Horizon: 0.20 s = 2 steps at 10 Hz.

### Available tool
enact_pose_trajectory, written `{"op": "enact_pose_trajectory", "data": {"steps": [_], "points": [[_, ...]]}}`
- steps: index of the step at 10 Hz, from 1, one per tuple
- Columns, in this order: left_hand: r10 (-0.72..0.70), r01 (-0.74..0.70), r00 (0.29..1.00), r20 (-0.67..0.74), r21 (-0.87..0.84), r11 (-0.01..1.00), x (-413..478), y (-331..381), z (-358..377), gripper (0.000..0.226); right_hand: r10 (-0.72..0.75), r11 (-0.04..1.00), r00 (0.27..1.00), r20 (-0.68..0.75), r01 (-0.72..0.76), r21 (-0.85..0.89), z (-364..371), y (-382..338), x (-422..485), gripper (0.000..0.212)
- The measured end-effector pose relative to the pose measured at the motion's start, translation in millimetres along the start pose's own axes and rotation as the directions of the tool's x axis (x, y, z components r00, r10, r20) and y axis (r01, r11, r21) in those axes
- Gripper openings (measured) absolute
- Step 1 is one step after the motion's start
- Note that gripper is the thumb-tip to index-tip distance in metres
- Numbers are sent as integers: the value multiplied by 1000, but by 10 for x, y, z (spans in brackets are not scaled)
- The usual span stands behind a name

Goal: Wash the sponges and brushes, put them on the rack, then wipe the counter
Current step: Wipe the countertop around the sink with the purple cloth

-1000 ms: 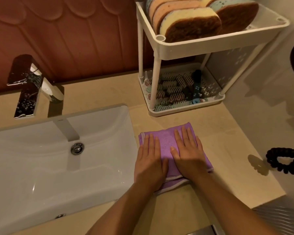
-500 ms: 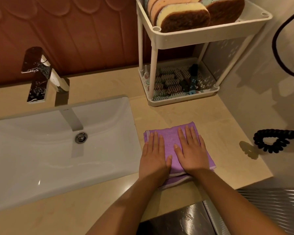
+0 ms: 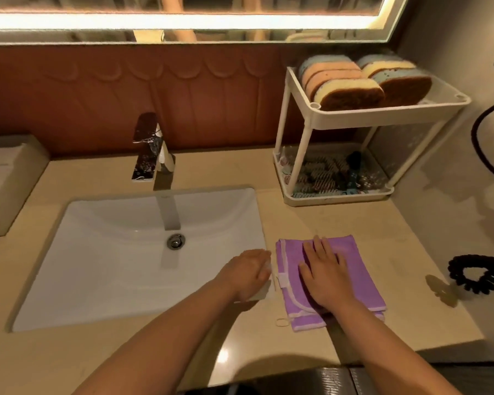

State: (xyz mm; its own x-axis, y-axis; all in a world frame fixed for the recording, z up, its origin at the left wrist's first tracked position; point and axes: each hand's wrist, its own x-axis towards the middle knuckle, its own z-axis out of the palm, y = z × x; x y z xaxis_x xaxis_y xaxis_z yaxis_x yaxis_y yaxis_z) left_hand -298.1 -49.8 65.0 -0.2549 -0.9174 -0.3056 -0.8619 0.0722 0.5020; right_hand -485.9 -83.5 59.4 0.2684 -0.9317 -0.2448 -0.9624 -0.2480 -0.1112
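Observation:
A folded purple cloth (image 3: 357, 269) lies flat on the beige counter (image 3: 311, 223), right of the sink. My right hand (image 3: 324, 273) rests flat on the cloth, fingers spread. My left hand (image 3: 247, 273) is off the cloth, at the sink's right rim, blurred and holding nothing. Several sponges (image 3: 351, 92) stand on the top shelf of the white rack (image 3: 388, 116) at the back right. Several brushes (image 3: 328, 172) lie on its bottom shelf.
A white sink (image 3: 111, 252) with a chrome tap (image 3: 150, 149) fills the left middle. A tissue box (image 3: 9, 178) stands at far left. A coiled black cord (image 3: 479, 273) hangs by the right wall. A mirror runs along the top.
My left hand has slid left off the cloth to the sink's rim. My right hand stays on the cloth. The camera has tilted up and back, showing the mirror.

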Motion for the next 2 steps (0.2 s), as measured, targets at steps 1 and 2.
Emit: {"op": "enact_pose_trajectory", "data": {"steps": [1,2], "points": [[-122,117,987,105,50,992,-173,-227,-219,47,-57,998,998,37,56,34,-138,-286,42,48],[-175,168,978,117,70,983,-351,-423,-538,46,-125,989,989,83,117,89,-298,-593,103,45]]}}
